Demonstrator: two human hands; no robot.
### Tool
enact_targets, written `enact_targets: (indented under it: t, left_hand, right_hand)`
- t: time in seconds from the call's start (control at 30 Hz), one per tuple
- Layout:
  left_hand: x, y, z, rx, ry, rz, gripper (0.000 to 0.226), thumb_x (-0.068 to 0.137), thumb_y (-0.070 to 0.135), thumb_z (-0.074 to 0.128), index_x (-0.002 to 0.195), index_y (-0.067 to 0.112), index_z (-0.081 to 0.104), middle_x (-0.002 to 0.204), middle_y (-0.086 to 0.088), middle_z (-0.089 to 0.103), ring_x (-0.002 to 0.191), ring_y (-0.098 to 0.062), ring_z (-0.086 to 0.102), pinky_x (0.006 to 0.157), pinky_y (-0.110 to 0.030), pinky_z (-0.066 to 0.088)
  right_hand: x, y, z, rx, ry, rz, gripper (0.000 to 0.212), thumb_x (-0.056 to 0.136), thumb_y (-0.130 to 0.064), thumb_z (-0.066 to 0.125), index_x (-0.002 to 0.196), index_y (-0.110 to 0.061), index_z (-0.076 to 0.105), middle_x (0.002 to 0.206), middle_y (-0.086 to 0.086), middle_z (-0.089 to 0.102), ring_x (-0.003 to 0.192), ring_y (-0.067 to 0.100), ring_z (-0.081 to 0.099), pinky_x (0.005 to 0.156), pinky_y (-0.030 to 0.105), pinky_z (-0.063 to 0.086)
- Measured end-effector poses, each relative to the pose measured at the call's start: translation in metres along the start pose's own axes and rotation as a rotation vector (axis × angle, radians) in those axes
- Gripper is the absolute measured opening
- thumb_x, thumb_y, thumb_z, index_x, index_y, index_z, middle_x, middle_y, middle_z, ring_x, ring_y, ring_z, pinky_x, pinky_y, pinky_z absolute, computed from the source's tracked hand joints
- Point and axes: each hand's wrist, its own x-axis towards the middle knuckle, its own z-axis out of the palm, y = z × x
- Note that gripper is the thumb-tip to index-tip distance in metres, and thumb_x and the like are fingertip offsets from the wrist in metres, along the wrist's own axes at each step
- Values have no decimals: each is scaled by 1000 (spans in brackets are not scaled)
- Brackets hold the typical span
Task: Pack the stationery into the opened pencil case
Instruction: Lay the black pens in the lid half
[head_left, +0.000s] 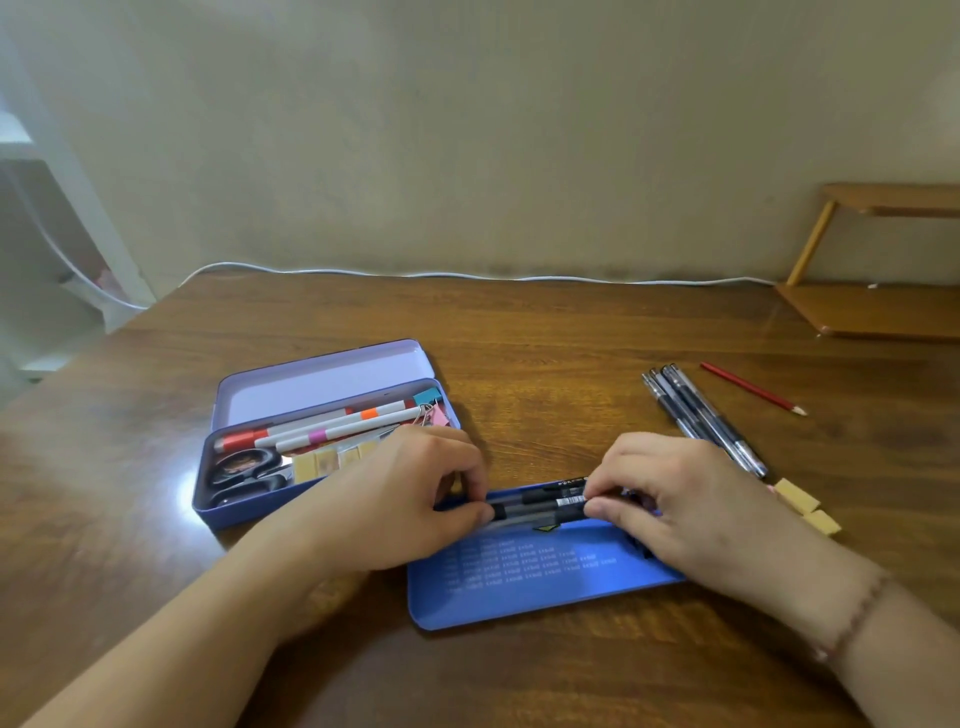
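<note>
Gripping one bundle of black pens, both hands, left and right, pinch its ends over a blue tin. Left of them: open pencil case holding three markers, scissors.

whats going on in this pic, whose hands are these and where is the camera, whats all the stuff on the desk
There is no machine here: a person wears a camera on the head, so this single view looks forward and down at their own two bare hands. The left hand and right hand together grip a bundle of dark pens, one hand at each end, just above a blue tin piece lying on the wooden table. To the left stands an open pencil case already holding scissors, markers, binder clips and small yellowish erasers. On the right, unpacked, lie more pens, a red pencil and two more erasers.
</note>
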Motion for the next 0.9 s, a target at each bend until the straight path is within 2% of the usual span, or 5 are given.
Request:
enact_targets:
  t: [0.33,0.5,0.63,0.73,0.9]
  left_hand:
    - [-1,2,-2,26,-21,11,12,84,42,69,85,32,63,83,22,53,84,3,53,65,-9,41]
    - [-1,2,-2,40,-9,32,13,84,42,68,83,30,63,81,21,54,80,-1,53,63,-8,38]
    - [-1,5,-2,31,8,23,13,86,41,67,82,29,64,78,19,54,80,-1,53,63,-9,40]
    - [-1,6,-2,21,8,16,11,87,40,66,84,30,64,80,20,54,82,-3,54,65,-12,43]
    - [-1,5,-1,14,59,4,10,87,39,66,83,31,63,79,20,54,80,-5,54,62,-14,43]
  right_hand:
    - [8,-9,10,23,56,87,25,83,-49,54,85,-29,68,84,-16,60,78,5,59,70,31,52]
    - [-2,20,-29,-145,253,451,15,80,-42,68,69,-33,65,63,-15,63,63,5,58,54,31,48]
    - [-5,35,-42,-239,70,784,31,75,-56,69,66,-27,62,62,-11,64,61,9,61,51,25,44]
    - [-2,33,-38,-293,-3,814,36,73,-62,68,68,-27,59,69,-10,64,70,11,58,52,25,41]
    - [3,20,-39,-320,-58,812,28,83,-53,64,72,-27,61,73,-10,63,65,3,51,47,21,31]
